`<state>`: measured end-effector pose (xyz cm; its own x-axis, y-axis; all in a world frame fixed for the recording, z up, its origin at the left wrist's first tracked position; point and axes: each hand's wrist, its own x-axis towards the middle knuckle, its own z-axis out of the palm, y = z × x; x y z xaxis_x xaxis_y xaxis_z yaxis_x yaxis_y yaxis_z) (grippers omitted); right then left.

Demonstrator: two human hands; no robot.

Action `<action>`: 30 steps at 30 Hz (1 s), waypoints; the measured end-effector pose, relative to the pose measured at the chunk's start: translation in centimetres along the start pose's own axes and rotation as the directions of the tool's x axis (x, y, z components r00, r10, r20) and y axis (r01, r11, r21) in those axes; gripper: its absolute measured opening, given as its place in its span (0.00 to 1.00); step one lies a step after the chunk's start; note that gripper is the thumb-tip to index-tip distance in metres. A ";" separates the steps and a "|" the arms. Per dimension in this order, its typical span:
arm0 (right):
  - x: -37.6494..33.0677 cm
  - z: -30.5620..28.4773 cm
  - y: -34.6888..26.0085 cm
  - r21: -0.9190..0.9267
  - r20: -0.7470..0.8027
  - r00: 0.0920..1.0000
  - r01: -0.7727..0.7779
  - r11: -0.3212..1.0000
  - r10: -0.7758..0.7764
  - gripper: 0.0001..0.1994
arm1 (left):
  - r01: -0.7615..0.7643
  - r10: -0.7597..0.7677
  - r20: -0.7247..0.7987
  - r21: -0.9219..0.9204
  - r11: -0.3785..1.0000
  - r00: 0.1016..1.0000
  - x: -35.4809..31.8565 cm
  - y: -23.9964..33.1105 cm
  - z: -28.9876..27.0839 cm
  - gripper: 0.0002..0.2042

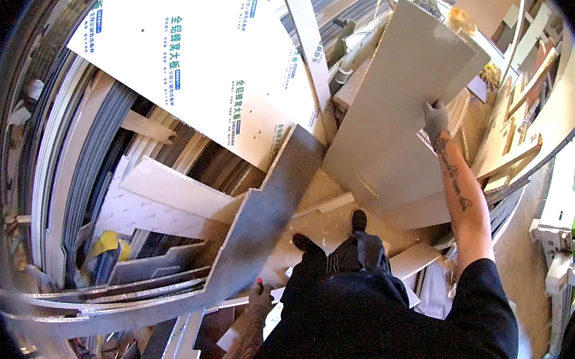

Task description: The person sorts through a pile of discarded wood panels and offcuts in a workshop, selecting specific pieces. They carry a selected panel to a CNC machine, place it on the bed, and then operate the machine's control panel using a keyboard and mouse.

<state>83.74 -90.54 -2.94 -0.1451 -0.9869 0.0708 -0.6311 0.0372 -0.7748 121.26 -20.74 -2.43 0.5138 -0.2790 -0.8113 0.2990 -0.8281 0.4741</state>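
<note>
My right hand (435, 117), in a grey glove, is closed on the edge of a large grey panel (395, 86) with a notched, stepped outline. The panel leans upright, away from me and to the right. Low on the left, my gloved left hand (261, 300) is closed around a small red-tipped object (259, 284), most of it hidden in the fist. Just beside that hand stands a long dark grey panel (256, 224) with stepped edges.
A big white printed board (196, 48) leans at upper left, above racked strips and offcuts (93, 128). A yellow item (109, 246) sits among panels on the left. Wooden frames (525, 118) stand at right, near a green-and-white stack (566, 204). Scraps lie around my shoes (359, 220).
</note>
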 end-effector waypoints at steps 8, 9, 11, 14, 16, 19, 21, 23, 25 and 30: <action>-4.2 -5.5 -9.5 -0.536 -0.093 0.764 0.502 0.679 -0.638 0.24 | -0.086 0.083 -0.094 -0.026 0.996 0.992 5.6 -3.8 -2.9 0.18; -4.4 -6.8 -12.2 -0.654 0.032 0.710 0.548 0.522 -0.704 0.25 | -0.123 0.132 -0.078 0.108 0.987 0.988 3.7 -0.8 -3.0 0.17; -3.2 -9.0 -15.8 -0.763 0.132 0.644 0.551 0.337 -0.754 0.27 | -0.355 0.387 -0.093 0.245 0.902 0.918 1.8 0.1 -3.0 0.16; 0.6 -10.1 -15.7 -0.820 0.112 0.633 0.494 0.288 -0.766 0.31 | -0.193 0.213 -0.126 0.153 0.969 0.969 3.3 -1.6 -2.3 0.14; 1.8 -9.8 -13.6 -0.825 0.202 0.648 0.517 0.229 -0.735 0.32 | -0.348 0.371 -0.047 0.257 0.902 0.927 2.4 -2.6 -1.2 0.14; 0.1 -6.0 -7.2 -0.711 0.463 0.607 0.690 0.139 -0.645 0.36 | -0.342 0.356 0.054 0.442 0.829 0.933 0.7 -3.7 0.1 0.15; -2.3 -5.2 -4.9 -0.660 0.627 0.619 0.745 0.100 -0.474 0.38 | -0.273 0.267 0.080 0.458 0.846 0.960 0.2 -3.2 1.6 0.15; -2.8 -4.9 -4.6 -0.599 0.646 0.579 0.788 0.141 -0.497 0.37 | -0.132 0.137 0.000 0.271 0.954 0.991 -1.7 -1.2 3.9 0.16; -2.4 -6.0 -5.3 -0.600 0.630 0.582 0.785 0.154 -0.514 0.37 | -0.072 0.074 -0.002 0.212 0.975 0.997 -2.6 0.7 4.6 0.16; 3.4 -11.7 -11.7 -0.766 0.427 0.585 0.640 0.069 -0.690 0.32 | 0.015 -0.015 0.010 0.002 1.000 1.000 -0.1 -1.7 6.1 0.16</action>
<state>81.71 -92.50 13.66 0.6754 -0.6702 0.3078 -0.7199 -0.5083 0.4727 115.83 -22.27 -5.24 0.5010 -0.2716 -0.8217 0.3046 -0.8334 0.4612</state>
